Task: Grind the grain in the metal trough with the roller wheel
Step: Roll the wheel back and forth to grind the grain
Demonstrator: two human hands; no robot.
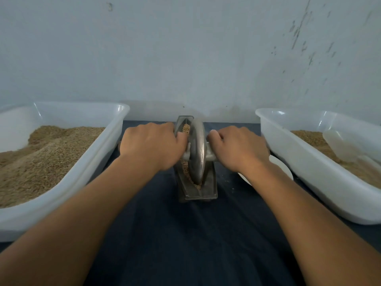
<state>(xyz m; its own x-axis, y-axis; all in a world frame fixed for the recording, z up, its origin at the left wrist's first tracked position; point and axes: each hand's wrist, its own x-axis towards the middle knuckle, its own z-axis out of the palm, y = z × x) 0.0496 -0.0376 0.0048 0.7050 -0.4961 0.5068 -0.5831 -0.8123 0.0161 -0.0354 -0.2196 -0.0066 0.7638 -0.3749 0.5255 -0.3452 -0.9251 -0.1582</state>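
Both hands work a roller wheel [197, 150] standing on edge in a narrow metal trough [195, 190] set on a dark cloth [175, 234], midway between two white tubs. The left hand [151, 146] has its fingers curled round the left end of the wheel's axle [210, 154]; the right hand [237, 147] is wrapped round the right end. The axle runs left to right, while the trough's long axis runs near to far, straight away from the person, so the wheel's travel lies square to the line between the two grips. Grain [186, 127] shows in the trough beyond the wheel and along its left flank toward the near end, and appears largely whole, suggesting grinding is under way rather than finished. The wheel sits about mid-trough; either hand is equally close. The left tub [99, 149] is heaped with grain; the right tub [309, 170] holds grain and a pale scoop [340, 145]. A white dish [282, 166] lies under the right wrist.
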